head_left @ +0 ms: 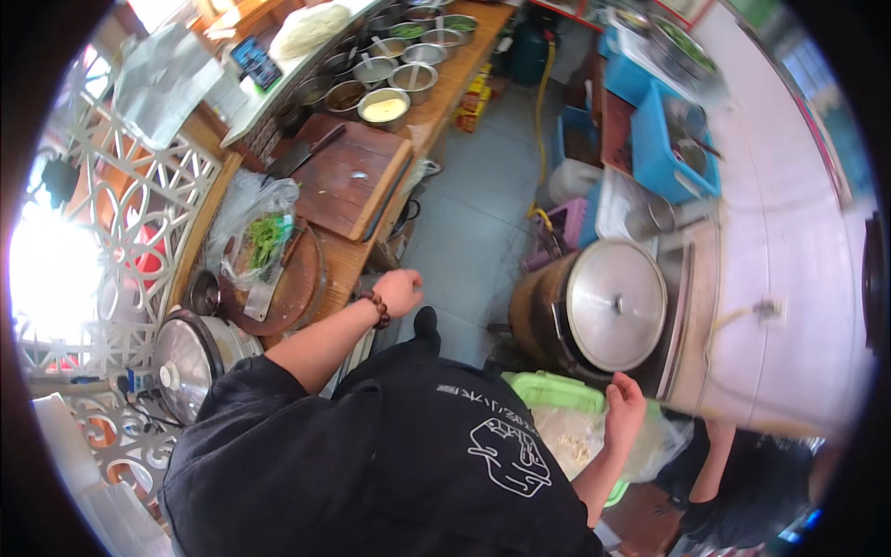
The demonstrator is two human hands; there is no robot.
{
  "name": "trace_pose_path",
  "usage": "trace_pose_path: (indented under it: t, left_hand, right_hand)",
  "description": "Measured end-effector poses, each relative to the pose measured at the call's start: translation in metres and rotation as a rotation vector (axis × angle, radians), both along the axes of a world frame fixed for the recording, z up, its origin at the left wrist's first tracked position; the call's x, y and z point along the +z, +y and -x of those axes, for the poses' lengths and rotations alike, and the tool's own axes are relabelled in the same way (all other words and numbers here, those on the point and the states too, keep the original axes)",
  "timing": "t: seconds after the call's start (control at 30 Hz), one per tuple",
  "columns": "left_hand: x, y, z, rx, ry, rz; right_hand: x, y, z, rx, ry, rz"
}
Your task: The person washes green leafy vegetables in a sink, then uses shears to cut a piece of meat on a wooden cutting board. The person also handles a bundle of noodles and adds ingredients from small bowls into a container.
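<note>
While the left hand (399, 292) is held out beyond the edge of the wooden counter (345, 252), its fingers are curled inward, and whether anything is gripped cannot be told. Its wrist is ringed by a bracelet (376, 309) of round dark beads. The right hand (625, 401) is raised with loosely bent fingers, nothing being seen in its grasp; its fingertips are set just by the near rim of a large pot (534, 302), though contact cannot be made out. The pot is topped by a round, dull metal lid (613, 278) with a small central knob. Beside the right forearm, a light-green plastic tub (557, 392) is partly hidden by the body, so its long axis cannot be judged; pale pieces (575, 447) are seen inside it, within clear, crinkled plastic. To the left, a flat metal cleaver (260, 299) is laid on a round, worn wooden chopping board (311, 283), its blade end toward the body, its long axis slanting away and rightward beside bagged green leaves (266, 237).
</note>
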State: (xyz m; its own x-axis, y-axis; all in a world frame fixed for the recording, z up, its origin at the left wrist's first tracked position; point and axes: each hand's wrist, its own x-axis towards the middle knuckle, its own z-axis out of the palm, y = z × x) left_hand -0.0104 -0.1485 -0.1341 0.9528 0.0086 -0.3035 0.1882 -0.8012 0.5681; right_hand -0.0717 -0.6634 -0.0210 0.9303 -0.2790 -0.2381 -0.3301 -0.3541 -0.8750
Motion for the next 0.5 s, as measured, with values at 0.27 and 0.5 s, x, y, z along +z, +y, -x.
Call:
trace_pose_path:
  t: [0.27, 0.5]
  left_hand:
    - [0.037, 0.126, -0.084, 0.48, -0.265, -0.209]
    - [0.005, 0.194, -0.117, 0.8, -0.188, -0.41]
  right_hand:
    - [0.042, 0.155, -0.216, 0.499, 0.024, 0.103]
    - [0.02, 0.307, -0.368, 1.001, 0.056, 0.029]
